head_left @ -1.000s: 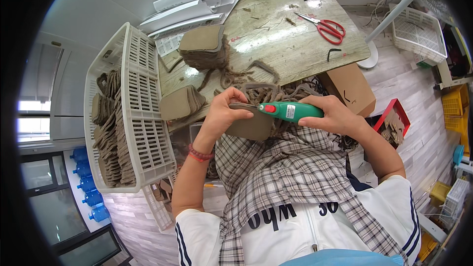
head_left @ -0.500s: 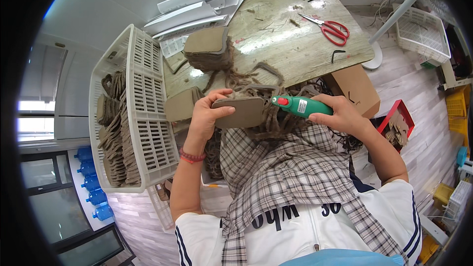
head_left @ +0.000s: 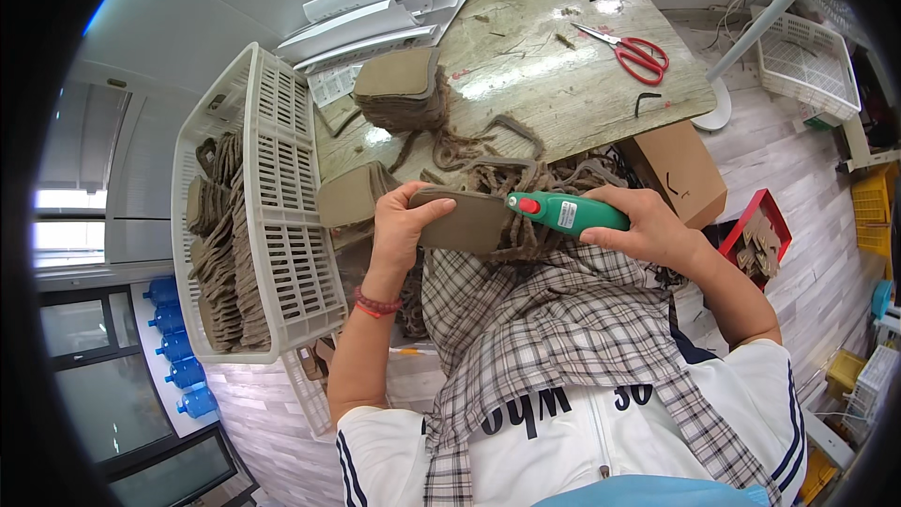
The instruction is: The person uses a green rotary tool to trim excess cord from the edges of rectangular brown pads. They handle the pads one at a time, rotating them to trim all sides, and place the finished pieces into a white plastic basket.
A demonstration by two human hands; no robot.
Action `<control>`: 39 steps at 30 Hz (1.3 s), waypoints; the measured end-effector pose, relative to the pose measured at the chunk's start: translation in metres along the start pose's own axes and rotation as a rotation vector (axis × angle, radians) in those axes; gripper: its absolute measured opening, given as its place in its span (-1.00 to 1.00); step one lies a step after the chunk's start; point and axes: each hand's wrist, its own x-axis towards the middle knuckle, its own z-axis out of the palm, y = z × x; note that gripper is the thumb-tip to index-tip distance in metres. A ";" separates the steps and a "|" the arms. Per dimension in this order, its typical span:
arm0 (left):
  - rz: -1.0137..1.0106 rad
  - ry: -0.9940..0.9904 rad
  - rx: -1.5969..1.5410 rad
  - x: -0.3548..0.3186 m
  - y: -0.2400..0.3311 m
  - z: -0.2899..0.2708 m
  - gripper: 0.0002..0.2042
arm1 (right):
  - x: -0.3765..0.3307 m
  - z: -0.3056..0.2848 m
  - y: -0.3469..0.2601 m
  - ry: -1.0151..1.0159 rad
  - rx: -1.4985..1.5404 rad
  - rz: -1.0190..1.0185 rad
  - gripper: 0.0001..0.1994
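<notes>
My left hand (head_left: 405, 230) grips a flat brown fabric pad (head_left: 465, 223) with rounded corners, thumb on top and fingers mostly hidden beneath. In my right hand (head_left: 648, 222) is a green handheld power tool (head_left: 568, 213) with a red button. Its front end meets the pad's right edge; the working tip is hidden, so I cannot tell whether it cuts. Brown fuzzy trimmings (head_left: 526, 237) hang and pile just beyond the pad. On the table, a stack of similar brown pads (head_left: 399, 84) stands farther off, with another small stack (head_left: 352, 195) left of my left hand.
A white plastic basket (head_left: 286, 197) full of brown pieces stands at the left. Red-handled scissors (head_left: 640, 58) and a black hex key (head_left: 645, 99) lie on the worktable (head_left: 563, 103). Rolled papers (head_left: 375, 23) sit at its far left. A cardboard box (head_left: 680, 164) and red box (head_left: 762, 202) stand right.
The pad has tilted, its right side dropping slightly. The green tool has shifted a little left and down, closing against the pad's edge.
</notes>
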 end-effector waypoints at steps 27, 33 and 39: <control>0.008 -0.350 0.172 -0.003 0.022 0.018 -0.09 | 0.021 0.018 -0.009 -0.055 0.219 0.014 -0.53; -0.091 -0.318 0.185 -0.006 0.016 0.002 -0.05 | 0.037 0.029 -0.012 -0.102 0.346 0.053 -0.54; 0.084 0.271 0.071 0.008 0.022 -0.121 -0.48 | 0.022 0.019 0.008 0.045 0.425 0.217 -0.56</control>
